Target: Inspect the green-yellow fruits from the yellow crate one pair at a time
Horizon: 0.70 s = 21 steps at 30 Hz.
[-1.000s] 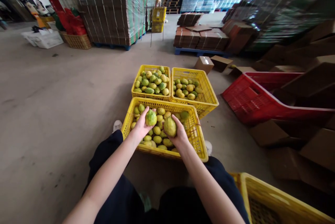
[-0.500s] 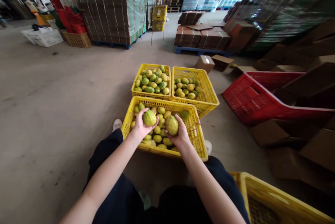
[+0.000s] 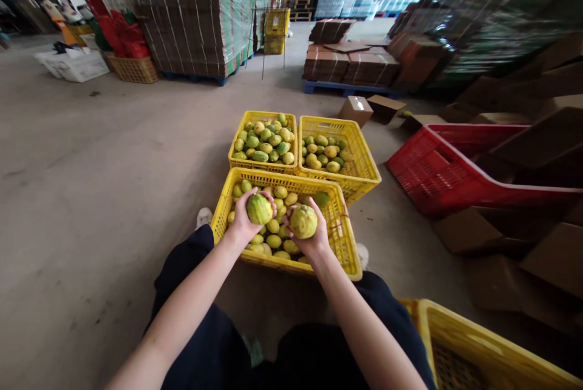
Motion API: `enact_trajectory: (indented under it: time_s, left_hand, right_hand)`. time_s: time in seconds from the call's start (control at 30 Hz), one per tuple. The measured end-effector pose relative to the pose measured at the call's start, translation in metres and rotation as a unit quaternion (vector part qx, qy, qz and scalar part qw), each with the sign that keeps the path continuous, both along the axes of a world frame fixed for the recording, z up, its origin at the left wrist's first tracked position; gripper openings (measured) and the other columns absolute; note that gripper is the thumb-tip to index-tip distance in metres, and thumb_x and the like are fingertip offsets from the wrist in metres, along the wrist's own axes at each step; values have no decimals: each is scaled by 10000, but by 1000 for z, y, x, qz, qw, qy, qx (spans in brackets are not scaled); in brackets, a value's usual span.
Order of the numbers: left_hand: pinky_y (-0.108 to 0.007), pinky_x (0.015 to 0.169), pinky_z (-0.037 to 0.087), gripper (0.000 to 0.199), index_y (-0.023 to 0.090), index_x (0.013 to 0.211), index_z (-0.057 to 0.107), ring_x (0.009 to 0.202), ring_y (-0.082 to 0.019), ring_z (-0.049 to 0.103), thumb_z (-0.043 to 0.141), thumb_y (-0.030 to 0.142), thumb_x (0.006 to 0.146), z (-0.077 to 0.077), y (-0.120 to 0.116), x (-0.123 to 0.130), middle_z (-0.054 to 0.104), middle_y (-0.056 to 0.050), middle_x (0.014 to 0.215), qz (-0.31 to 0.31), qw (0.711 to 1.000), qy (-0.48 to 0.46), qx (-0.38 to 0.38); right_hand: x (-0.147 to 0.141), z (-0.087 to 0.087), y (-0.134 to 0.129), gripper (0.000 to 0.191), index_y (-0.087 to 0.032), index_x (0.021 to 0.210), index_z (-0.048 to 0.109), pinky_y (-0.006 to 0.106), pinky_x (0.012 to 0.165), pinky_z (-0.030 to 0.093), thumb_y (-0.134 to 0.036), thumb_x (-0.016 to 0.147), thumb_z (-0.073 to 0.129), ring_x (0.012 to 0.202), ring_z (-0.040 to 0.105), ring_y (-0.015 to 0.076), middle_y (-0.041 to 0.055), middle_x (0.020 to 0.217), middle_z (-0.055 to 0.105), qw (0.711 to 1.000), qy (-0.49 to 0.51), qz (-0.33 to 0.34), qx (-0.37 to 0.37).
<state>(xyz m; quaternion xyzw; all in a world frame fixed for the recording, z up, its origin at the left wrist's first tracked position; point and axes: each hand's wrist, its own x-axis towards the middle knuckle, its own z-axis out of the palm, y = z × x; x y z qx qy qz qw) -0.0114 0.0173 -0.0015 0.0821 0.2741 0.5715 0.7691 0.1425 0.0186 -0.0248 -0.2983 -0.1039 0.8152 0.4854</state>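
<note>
Centre: your left grip holds a streaked green fruit | your right grip, a knobbly fruit | both newly turned, showing you other sides

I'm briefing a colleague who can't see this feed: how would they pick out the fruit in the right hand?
Find the yellow crate between the pale shoes. Above its loose fruit, the right hand cups the target fruit. It shows a knobbly, dull yellow-green end, while the left hand holds a greener, streaked fruit.
</note>
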Motion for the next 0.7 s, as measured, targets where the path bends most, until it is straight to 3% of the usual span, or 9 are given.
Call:
enact_trajectory:
  time_s: [0.1, 0.17, 0.7]
  left_hand:
    - [-266, 535, 472, 302, 135, 584, 639, 540, -163, 592, 552, 352, 775, -2, -3, 2, 619, -64, 584, -46, 985, 104, 131]
    - [-283, 560, 470, 317, 141, 562, 655, 536, -171, 585, 566, 378, 752, -1, -5, 3, 617, -71, 564, -70, 972, 136, 177]
    - [-306, 584, 463, 369, 128, 558, 691, 524, -188, 597, 519, 382, 763, -2, -9, 5, 637, -82, 531, -150, 930, 212, 259]
  right_hand:
    - [1, -2, -1, 438, -146, 612, 651, 251, 285, 405, -506, 825, 520, 440, 587, 176, 56, 546, 643, 999, -6, 28, 40]
    - [2, -3, -2, 449, -141, 591, 658, 251, 284, 410, -522, 802, 548, 426, 586, 176, 61, 534, 639, 996, -17, 44, 69]
    - [5, -3, -5, 427, -145, 560, 680, 256, 278, 413, -526, 745, 623, 386, 579, 173, 52, 519, 641, 990, -29, 57, 123]
